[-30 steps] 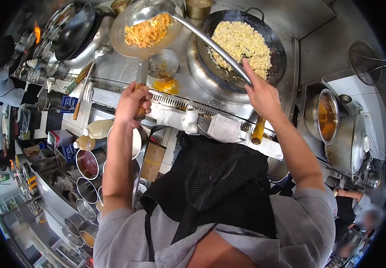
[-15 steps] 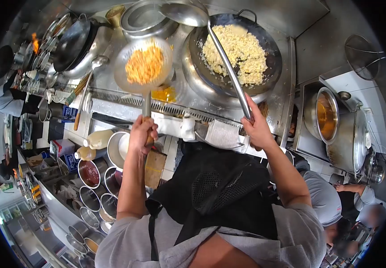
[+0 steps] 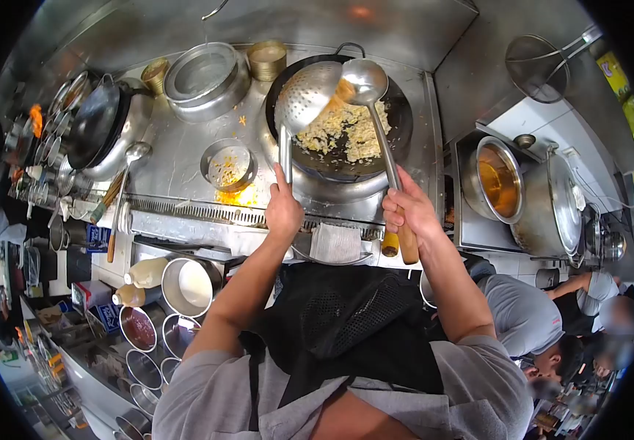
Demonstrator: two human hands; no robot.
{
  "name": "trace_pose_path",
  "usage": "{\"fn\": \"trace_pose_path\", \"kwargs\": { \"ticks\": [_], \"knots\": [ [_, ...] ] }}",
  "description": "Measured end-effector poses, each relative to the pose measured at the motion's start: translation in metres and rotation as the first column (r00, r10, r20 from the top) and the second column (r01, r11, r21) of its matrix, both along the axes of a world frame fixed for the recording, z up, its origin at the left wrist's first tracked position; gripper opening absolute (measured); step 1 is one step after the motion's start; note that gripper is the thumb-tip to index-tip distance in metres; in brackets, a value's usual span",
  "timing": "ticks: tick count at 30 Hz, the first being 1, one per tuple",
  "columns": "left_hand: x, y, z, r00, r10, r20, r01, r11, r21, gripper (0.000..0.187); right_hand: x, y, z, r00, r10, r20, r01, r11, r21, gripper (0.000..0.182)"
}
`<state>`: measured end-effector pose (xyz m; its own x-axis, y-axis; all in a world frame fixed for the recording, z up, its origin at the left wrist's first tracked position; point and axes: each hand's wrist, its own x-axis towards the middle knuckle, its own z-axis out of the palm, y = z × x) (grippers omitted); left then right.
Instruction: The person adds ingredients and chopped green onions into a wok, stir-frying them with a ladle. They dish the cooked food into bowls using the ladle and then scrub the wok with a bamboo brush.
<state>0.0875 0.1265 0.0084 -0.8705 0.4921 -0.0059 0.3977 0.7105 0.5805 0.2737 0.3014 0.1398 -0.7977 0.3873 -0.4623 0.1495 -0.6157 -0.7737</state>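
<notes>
Pale food [image 3: 367, 138] in wok [image 3: 403, 117]; orange food [image 3: 343, 94] at skimmer [image 3: 308, 94] edge. Left hand [image 3: 285, 213] grips skimmer, right hand [image 3: 412, 209] grips ladle [image 3: 365, 82].

Skimmer [image 3: 306, 97]: perforated, tipped above black wok [image 3: 399, 117], orange food [image 3: 345, 91] at rim. Ladle [image 3: 365, 81]: metal, alongside. Yellowish food [image 3: 365, 141]: loose, in wok.

Left hand [image 3: 285, 211] tilts skimmer [image 3: 306, 95] over wok [image 3: 401, 121]; right hand [image 3: 412, 209] holds ladle [image 3: 365, 79], seemingly touching skimmer.

- dull metal wall [image 3: 280, 28] behind the steel counter [image 3: 177, 150]
- orange glow [image 3: 361, 12] reflected on that wall
- white tiles [image 3: 541, 116] at the right
- pale floor [image 3: 114, 265] at left
</notes>
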Motion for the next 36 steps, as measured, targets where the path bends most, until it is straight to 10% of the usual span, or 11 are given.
{"fn": "trace_pose_path", "kwargs": {
  "ticks": [9,16,21,24,29,31,36],
  "knots": [
    [-0.024,0.019,0.033,0.953,-0.03,-0.302,0.146,0.917,0.371,0.094,0.037,0.036,-0.022,0.94,-0.069,0.333,-0.142,0.81,0.569,0.075],
    [-0.005,0.032,-0.013,0.995,-0.094,-0.025,0.091,0.991,-0.101,0.101,0.002,0.016,0.019,0.995,-0.046,0.091,0.035,0.993,0.113,0.076],
    [-0.009,0.008,0.012,0.978,-0.07,0.195,-0.005,0.934,0.358,0.098,0.025,0.025,-0.027,0.961,0.024,0.277,-0.123,0.93,0.345,0.077],
    [-0.03,-0.009,0.032,0.858,-0.23,0.46,-0.151,0.742,0.653,0.095,0.04,0.039,-0.052,0.874,-0.118,0.471,-0.391,0.405,0.827,0.081],
    [-0.05,-0.054,0.057,0.583,-0.518,0.626,-0.402,0.486,0.776,0.099,0.054,0.025,-0.042,0.877,-0.186,0.443,-0.356,0.368,0.859,0.083],
    [-0.052,-0.066,0.055,0.561,-0.548,0.621,-0.412,0.466,0.783,0.101,0.05,0.023,-0.032,0.886,-0.04,0.462,-0.266,0.772,0.577,0.083],
    [-0.047,-0.05,0.06,0.631,-0.455,0.628,-0.367,0.539,0.758,0.102,0.024,0.023,-0.03,0.921,-0.077,0.381,-0.293,0.507,0.81,0.082]
  ]
}}
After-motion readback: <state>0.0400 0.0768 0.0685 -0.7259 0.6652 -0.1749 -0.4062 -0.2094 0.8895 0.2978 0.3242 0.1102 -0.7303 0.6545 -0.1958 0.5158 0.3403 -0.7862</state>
